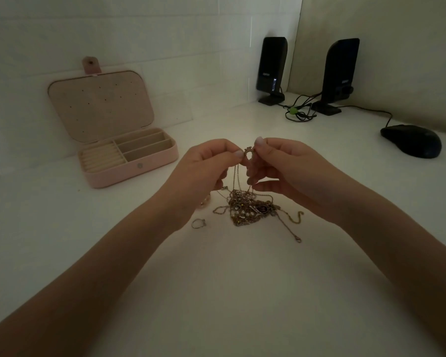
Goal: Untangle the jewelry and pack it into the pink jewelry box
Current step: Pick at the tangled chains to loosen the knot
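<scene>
Both the left hand point(206, 163) and right hand point(281, 166) pinch a small pendant point(248, 151) above the tangled jewelry pile point(250, 208), with the open pink jewelry box point(129, 163) at ten o'clock.

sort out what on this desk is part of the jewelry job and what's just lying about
Job: tangled chains, loose ring, small ring piece pinched by left hand and right hand, open pink box.

Lying about: two speakers, cables, mouse.
</scene>
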